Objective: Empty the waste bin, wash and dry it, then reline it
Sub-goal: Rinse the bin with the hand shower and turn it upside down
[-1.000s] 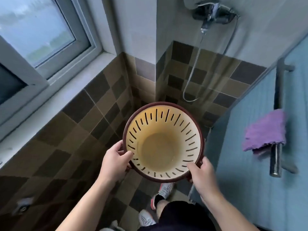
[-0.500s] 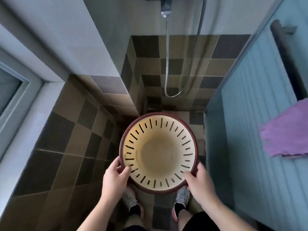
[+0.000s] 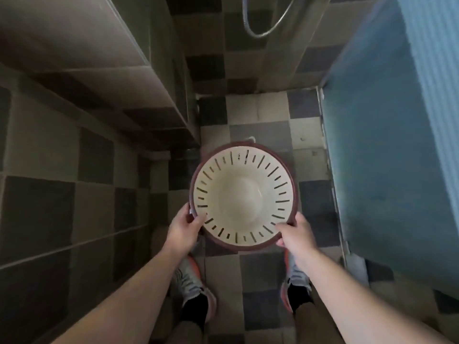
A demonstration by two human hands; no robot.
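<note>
The waste bin is held in the air in front of the person, above the checkered floor, its open mouth turned up toward the camera. Its inside is cream-coloured and bare, with a ring of dark slots cut through the wall, and a dark red-brown rim runs around the top. No liner shows inside it.

The left hand grips the rim at the lower left, the thumb lying over the inner wall and the fingers curled round the outside edge. The right hand grips the rim at the lower right in the same way, thumb laid inward over the edge, the rest of the fingers wrapped beneath and mostly hidden. Both forearms reach up from the bottom corners of the view.

Below the bin stand two grey sneakers with orange trim: the left shoe and the right shoe, both on the tiles, with dark socks above them.

To the left rises a wall of brown and dark checkered tiles, stepping out into a ledge higher up. To the right stands a blue ribbed panel, its lower edge meeting the floor. At the top, a loop of metal shower hose hangs against the far tiled wall.
</note>
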